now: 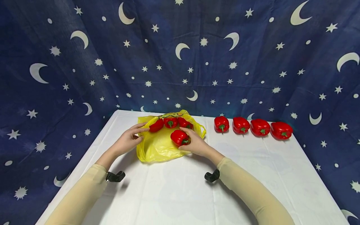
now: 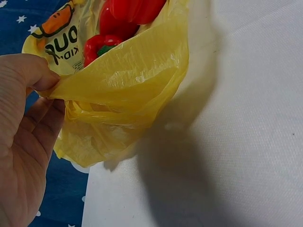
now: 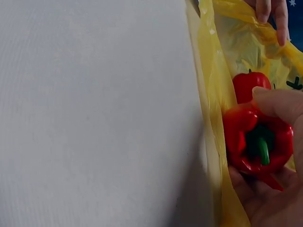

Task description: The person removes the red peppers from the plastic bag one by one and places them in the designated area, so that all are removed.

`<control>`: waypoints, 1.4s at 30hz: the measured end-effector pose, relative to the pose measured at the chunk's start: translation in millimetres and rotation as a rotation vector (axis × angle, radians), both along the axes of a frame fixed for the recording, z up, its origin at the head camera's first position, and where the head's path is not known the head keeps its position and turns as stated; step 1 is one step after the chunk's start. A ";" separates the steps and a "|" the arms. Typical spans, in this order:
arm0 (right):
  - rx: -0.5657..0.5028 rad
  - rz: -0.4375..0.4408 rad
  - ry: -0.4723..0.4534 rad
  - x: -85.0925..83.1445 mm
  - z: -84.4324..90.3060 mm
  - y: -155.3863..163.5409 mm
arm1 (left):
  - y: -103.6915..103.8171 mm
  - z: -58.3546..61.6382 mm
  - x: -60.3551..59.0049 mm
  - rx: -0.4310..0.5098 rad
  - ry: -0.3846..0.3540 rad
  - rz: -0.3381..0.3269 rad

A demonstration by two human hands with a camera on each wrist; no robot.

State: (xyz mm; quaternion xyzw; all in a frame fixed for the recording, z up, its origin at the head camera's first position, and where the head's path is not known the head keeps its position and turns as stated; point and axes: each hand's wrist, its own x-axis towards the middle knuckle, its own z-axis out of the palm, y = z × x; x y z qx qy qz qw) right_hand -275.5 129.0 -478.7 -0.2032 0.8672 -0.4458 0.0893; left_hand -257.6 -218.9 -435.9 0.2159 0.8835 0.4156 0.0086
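A yellow plastic bag point(image 1: 157, 147) lies on the table with its mouth spread wide, and three red bell peppers point(image 1: 170, 122) rest inside along its back. My left hand point(image 1: 127, 140) pinches the bag's left rim between thumb and fingers, which the left wrist view shows closely. Over the bag's right part, my right hand point(image 1: 196, 143) grips another red bell pepper point(image 3: 259, 139), thumb on one side and fingers beneath. Its green stem point(image 3: 263, 150) points toward the right wrist camera.
To the right of the bag, several red bell peppers point(image 1: 241, 125) stand in a row near the back edge of the white-covered table point(image 1: 180, 190). A dark blue curtain point(image 1: 168, 56) with moons and stars hangs behind and at both sides.
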 end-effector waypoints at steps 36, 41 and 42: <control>0.005 0.023 0.092 -2.0 -12.6 -4.0 | 0.3 2.7 0.5 0.018 0.012 -0.026; -0.011 0.008 0.071 2.2 -10.2 -1.2 | -1.2 2.0 -0.7 0.010 0.027 -0.027; -0.020 0.004 0.065 3.1 -9.0 -0.2 | -1.5 1.7 -1.2 0.007 0.030 -0.025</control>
